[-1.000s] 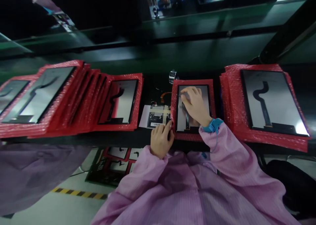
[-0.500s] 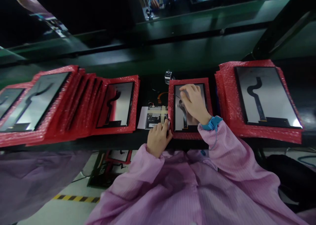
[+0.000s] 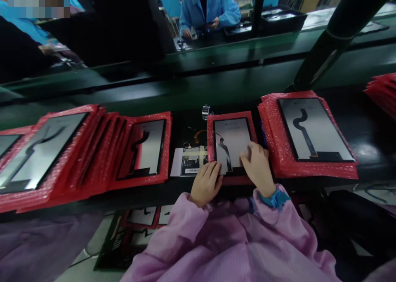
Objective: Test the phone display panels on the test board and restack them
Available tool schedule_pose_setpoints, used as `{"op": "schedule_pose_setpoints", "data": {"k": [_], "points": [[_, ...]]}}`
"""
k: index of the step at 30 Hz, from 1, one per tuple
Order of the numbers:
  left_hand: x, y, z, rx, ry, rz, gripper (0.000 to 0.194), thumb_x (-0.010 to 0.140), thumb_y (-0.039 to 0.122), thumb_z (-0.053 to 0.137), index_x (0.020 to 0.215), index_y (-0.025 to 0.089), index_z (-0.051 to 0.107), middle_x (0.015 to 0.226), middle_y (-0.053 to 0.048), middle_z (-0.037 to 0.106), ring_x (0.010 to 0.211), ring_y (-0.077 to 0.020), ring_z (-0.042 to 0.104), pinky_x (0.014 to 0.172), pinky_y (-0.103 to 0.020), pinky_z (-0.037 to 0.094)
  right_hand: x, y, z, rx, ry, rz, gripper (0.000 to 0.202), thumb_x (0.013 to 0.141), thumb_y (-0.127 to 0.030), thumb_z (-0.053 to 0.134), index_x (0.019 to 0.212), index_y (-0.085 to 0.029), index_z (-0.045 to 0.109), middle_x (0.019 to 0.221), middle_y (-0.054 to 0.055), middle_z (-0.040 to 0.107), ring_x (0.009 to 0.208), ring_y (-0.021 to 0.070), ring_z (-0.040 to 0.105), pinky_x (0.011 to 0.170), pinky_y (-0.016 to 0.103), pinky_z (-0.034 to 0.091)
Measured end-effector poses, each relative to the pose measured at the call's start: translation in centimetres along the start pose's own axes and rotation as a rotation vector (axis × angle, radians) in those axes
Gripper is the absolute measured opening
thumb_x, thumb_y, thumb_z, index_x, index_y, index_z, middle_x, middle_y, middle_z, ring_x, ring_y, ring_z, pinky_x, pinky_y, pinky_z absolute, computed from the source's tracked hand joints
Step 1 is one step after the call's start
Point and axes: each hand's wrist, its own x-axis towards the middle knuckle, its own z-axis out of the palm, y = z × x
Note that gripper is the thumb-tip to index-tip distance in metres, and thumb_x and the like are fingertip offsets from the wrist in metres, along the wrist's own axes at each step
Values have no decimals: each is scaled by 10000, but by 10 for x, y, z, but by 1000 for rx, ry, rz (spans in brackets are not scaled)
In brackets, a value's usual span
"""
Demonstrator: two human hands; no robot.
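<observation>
Nearest is the pink coat [image 3: 222, 249] of the person. Below the table edge, to the left, a dark tray [image 3: 107, 249] holds several flat panels on red material.

On the black table [image 3: 368, 150], the left hand [image 3: 206, 183] rests at the near left corner of a grey, black-edged display panel [image 3: 236, 139]. Its fingers are close together and bent; whether they pinch the corner, I am not able to see. The right hand [image 3: 257, 166], with a blue band [image 3: 275, 197] at the wrist, is at the right edge of this panel. Its thumb and forefinger stand a little apart, and it is not clear if something thin is between them.

The panel lies flat on red bubble wrap [image 3: 210, 135], in the middle of the table, with a curved black ribbon cable [image 3: 225, 152] upon its left part. Just to its left is a dark circuit assembly [image 3: 191, 160] with pale tape. Stacks of similar wrapped panels stand on the left [image 3: 95, 154] and on the right [image 3: 276, 150].

Farther, a small shiny metal object [image 3: 205, 111] lies near the wrap's far left corner. At the far side, a co-worker in a blue coat [image 3: 232, 10] sits.
</observation>
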Motion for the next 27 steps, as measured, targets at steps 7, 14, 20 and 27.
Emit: {"op": "schedule_pose_setpoints", "data": {"k": [7, 14, 20, 27], "points": [[2, 0, -7, -131, -59, -106, 333, 980, 240, 507, 1291, 138, 564, 1147, -131, 730, 1067, -282, 644, 940, -431, 547, 24, 16, -2, 569, 31, 406, 713, 773, -442, 637, 1405, -161, 462, 1316, 182, 622, 1196, 305, 594, 1079, 536, 456], [35, -13, -34, -546, -180, -446, 347, 1018, 449, 450, 1114, 194, 666, 996, -88, 747, 955, -256, 678, 884, -409, 542, 5, -44, -46, 979, 3, 105, 468, 934, -410, 531, 1378, -264, 512, 1394, 98, 619, 1305, 216, 592, 1123, 450, 472], [80, -25, -49, -1340, 318, -801, 506, 999, 579, 422, 1318, 234, 608, 1384, -81, 644, 1265, -239, 614, 1038, -383, 518, -14, -89, -26, 925, -351, -266, 433, 990, -439, 514, 1383, -260, 554, 1459, 85, 570, 1306, 218, 572, 1096, 410, 496], [86, -39, -57, -1384, 270, -936, 515, 881, 502, 569, 1345, 281, 595, 1423, -60, 627, 1355, -303, 567, 1073, -455, 527, -25, -90, 24, 567, -323, -101, 632, 979, -535, 479, 1489, -166, 422, 1502, 164, 502, 1408, 324, 411, 1190, 591, 338]]}}
